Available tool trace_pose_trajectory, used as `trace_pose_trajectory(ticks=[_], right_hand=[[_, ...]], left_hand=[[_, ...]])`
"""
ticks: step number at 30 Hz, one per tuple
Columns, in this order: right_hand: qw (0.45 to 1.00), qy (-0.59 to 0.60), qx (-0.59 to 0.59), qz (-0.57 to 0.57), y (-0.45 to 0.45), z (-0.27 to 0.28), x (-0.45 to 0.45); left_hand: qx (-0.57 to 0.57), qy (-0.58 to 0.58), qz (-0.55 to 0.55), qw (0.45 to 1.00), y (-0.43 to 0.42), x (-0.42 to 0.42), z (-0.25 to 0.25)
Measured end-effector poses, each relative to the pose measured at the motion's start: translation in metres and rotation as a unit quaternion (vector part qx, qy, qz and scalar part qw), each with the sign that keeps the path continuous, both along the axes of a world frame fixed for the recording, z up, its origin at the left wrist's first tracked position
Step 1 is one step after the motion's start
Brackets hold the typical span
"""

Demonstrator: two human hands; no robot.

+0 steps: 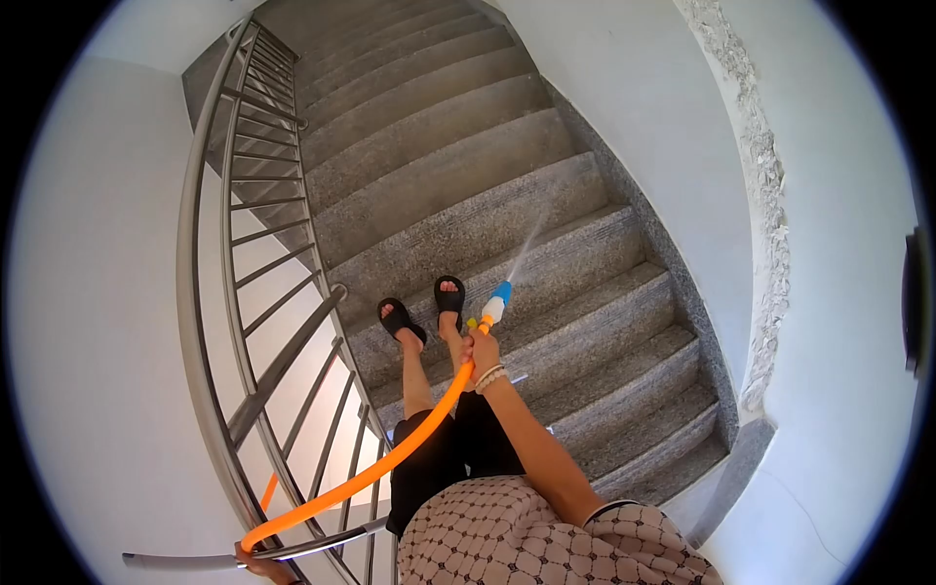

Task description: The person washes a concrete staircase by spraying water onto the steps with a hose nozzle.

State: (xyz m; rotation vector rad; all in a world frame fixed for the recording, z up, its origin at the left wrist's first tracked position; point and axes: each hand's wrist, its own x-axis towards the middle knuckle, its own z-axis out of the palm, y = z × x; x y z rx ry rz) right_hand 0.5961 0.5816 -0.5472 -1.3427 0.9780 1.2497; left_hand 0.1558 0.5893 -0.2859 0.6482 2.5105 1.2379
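My right hand (pixel 480 353) is closed around an orange hose (pixel 370 470), just behind its blue-and-white spray nozzle (pixel 498 301). A thin jet of water (pixel 529 246) leaves the blue tip toward the stair riser ahead. At the lower left, my left hand (pixel 263 565) is closed at the bend of the hose, beside the railing. A silvery tube (pixel 331 542) with a grey end (pixel 180 562) runs past that same hand; whether the fingers also grip it is hard to see. From the bend, the hose passes down behind the rail bars.
Speckled stone steps (pixel 458 214) run up the frame, and my feet in black slippers (pixel 449 300) stand on them. A metal railing (pixel 200 292) borders the left side. On the right is a white wall (pixel 663 127) with a rough broken strip (pixel 765 195).
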Motion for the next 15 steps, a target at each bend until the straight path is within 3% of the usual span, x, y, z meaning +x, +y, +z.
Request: trace_pose_trajectory(ticks=[15], right_hand=[[0.998,-0.063,-0.031,0.008,-0.030,0.001,0.003]], left_hand=[[-0.033,0.006,-0.026,0.999,-0.010,-0.029,-0.001]])
